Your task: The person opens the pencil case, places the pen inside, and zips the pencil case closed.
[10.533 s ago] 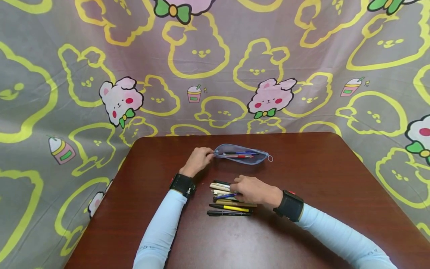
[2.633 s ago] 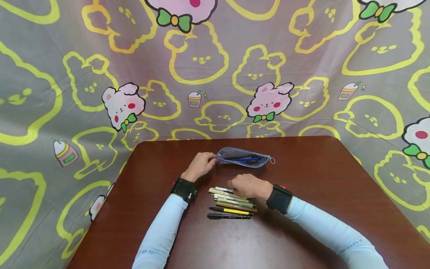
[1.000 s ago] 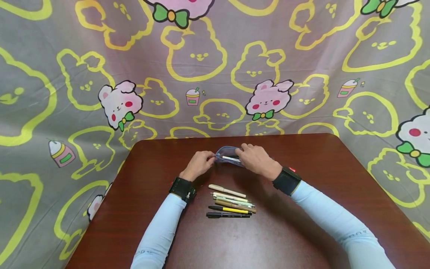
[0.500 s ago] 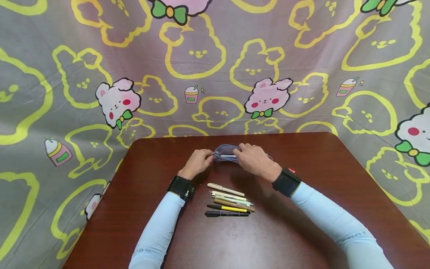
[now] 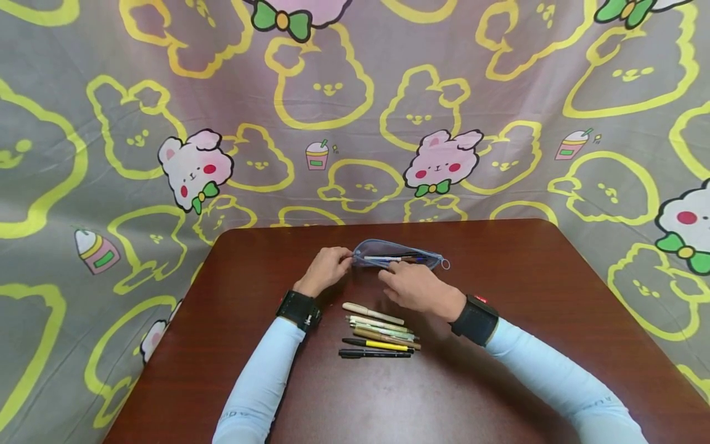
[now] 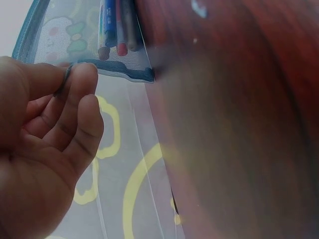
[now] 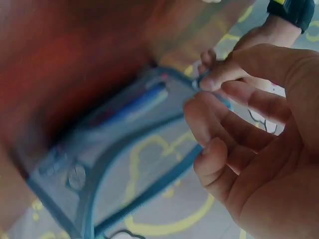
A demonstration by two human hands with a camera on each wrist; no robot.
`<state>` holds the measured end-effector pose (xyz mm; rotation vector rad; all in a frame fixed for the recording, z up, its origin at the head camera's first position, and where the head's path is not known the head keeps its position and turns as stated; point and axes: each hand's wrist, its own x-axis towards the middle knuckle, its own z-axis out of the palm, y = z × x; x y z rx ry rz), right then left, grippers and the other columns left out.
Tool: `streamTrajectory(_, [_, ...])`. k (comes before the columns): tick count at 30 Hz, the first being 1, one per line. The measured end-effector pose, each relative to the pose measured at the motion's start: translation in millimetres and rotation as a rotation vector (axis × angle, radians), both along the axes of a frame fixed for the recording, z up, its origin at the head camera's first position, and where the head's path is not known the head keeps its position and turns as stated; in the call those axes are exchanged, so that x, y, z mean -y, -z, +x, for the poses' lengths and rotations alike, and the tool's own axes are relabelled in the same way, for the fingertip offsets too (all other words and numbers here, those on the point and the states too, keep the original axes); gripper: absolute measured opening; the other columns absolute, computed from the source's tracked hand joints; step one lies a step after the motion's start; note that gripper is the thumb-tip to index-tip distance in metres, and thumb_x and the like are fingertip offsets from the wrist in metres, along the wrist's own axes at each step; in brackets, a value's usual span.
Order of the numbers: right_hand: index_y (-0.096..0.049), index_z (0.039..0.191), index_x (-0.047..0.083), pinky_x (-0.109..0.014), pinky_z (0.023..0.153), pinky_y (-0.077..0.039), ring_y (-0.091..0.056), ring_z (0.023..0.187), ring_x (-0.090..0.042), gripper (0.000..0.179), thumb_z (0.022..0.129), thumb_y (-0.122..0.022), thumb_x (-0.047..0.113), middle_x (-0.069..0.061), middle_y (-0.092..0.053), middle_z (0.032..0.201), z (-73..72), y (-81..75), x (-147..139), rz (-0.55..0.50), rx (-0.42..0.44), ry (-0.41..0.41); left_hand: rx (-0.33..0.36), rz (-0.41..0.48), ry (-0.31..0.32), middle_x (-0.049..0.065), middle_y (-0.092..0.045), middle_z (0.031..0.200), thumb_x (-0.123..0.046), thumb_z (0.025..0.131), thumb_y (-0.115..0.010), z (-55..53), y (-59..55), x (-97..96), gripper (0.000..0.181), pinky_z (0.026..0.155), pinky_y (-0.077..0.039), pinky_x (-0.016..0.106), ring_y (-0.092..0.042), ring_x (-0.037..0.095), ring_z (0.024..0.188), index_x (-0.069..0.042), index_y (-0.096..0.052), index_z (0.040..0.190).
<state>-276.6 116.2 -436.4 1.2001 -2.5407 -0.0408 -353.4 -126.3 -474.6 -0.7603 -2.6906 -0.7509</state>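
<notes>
A blue see-through mesh pencil case (image 5: 370, 247) lies unzipped toward the back of the table, with several pens inside. My left hand (image 5: 326, 269) pinches its left end between thumb and index finger; the left wrist view shows that pinched end of the pencil case (image 6: 117, 68) up close. Just in front of the case hovers my right hand (image 5: 418, 288), its fingers loosely bent and holding nothing in the right wrist view. Below it lie a beige pen (image 5: 373, 313), pale slim pens (image 5: 377, 324), a brown pen (image 5: 386, 337), a yellow-and-black pen (image 5: 378, 345) and a black pen (image 5: 374, 354).
The brown wooden table (image 5: 499, 277) has rounded far corners. Right behind it hangs a grey cloth (image 5: 355, 142) with cartoon figures. A ring pull (image 5: 445, 264) sticks out at the case's right end.
Over these seconds several pens have gone from the table row into the pencil case, a white one lately. My right hand has just drawn back from its opening; the left keeps its pinch.
</notes>
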Motion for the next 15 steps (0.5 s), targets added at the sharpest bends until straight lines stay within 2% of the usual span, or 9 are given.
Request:
streamTrajectory(5, [-0.062, 0.095, 0.012, -0.025, 0.051, -0.038, -0.050, 0.062, -0.013, 0.017, 0.089, -0.072, 0.024, -0.002, -0.054, 0.076, 6.8, 7.1, 4.7, 0.018, 0.146, -0.045, -0.003, 0.002, -0.005, 0.005, -0.072, 0.089, -0.013, 0.095, -0.063, 0.6, -0.8, 0.5, 0.015, 0.070, -0.051, 0.030, -0.065, 0.013, 0.076, -0.005, -0.074, 0.103])
streamTrajectory(8, [-0.064, 0.095, 0.014, -0.023, 0.050, -0.036, -0.050, 0.061, -0.011, 0.013, 0.090, -0.070, 0.024, 0.000, -0.054, 0.074, 9.8, 12.5, 6.3, 0.045, 0.221, -0.040, 0.002, 0.005, -0.003, 0.005, -0.072, 0.089, -0.013, 0.095, -0.063, 0.4, 0.3, 0.2, 0.015, 0.068, -0.051, 0.029, -0.064, 0.013, 0.075, -0.005, -0.073, 0.103])
streamTrajectory(15, [-0.066, 0.093, 0.015, -0.023, 0.049, -0.033, -0.052, 0.062, -0.010, 0.007, 0.090, -0.070, 0.020, 0.001, -0.055, 0.073, 14.4, 26.5, 10.6, 0.060, 0.300, -0.045, 0.008, 0.004, -0.001, 0.003, -0.072, 0.088, -0.015, 0.096, -0.062, 1.6, 1.4, 0.3, 0.016, 0.067, -0.049, 0.027, -0.063, 0.011, 0.074, -0.006, -0.074, 0.103])
